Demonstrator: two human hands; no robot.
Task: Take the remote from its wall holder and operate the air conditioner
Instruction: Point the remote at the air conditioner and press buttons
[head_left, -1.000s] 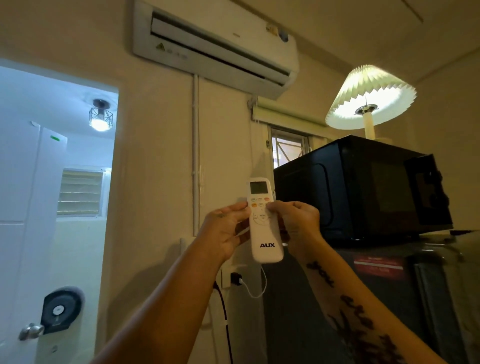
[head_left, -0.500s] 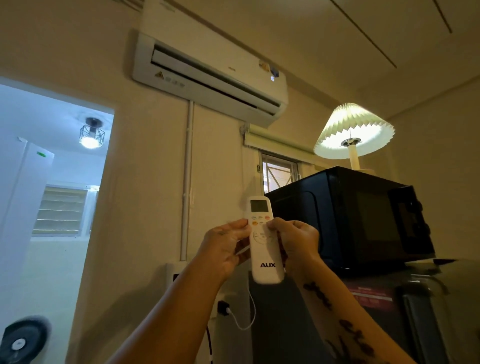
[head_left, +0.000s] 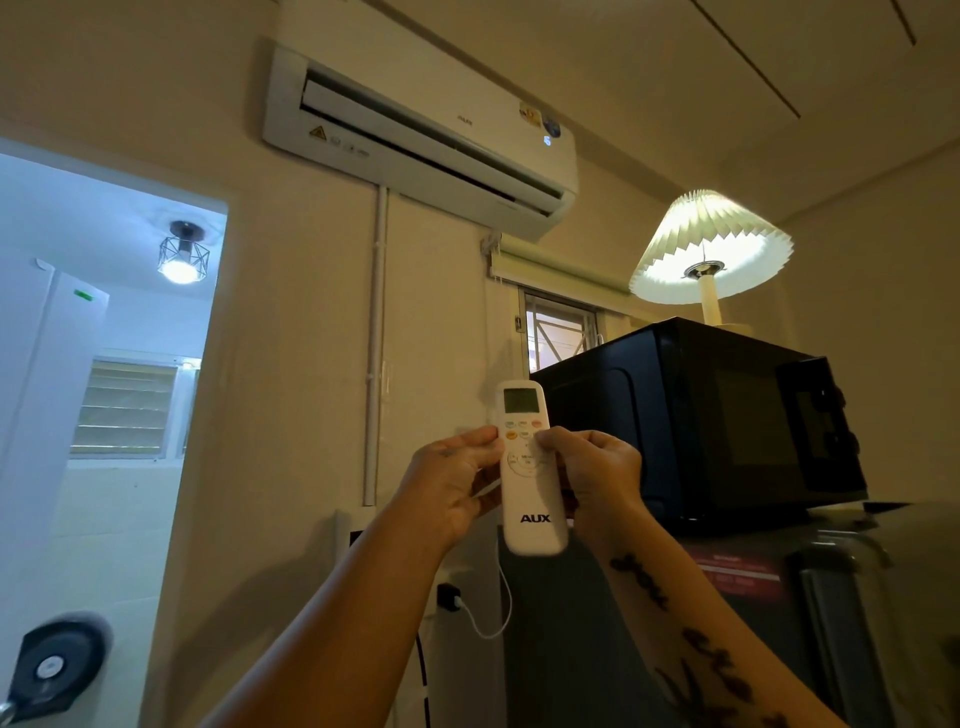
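A white AUX remote (head_left: 531, 488) stands upright in front of me, screen end up. My left hand (head_left: 451, 483) grips its left edge, thumb near the orange button. My right hand (head_left: 595, 475) holds the right edge, its thumb resting on the button pad. High on the wall hangs the white air conditioner (head_left: 421, 135); its front flap is partly open and a small blue display glows at its right end. The wall holder is not visible.
A black microwave (head_left: 696, 421) sits on a grey fridge (head_left: 753, 613) to the right, with a lit pleated lamp (head_left: 710, 249) on top. A doorway (head_left: 104, 415) to a bright room opens on the left. A charger with a white cable (head_left: 467, 608) hangs below the remote.
The view has tilted upward, bringing the whole air conditioner into sight. Its blue display now shows more clearly. Both hands keep the same hold on the remote.
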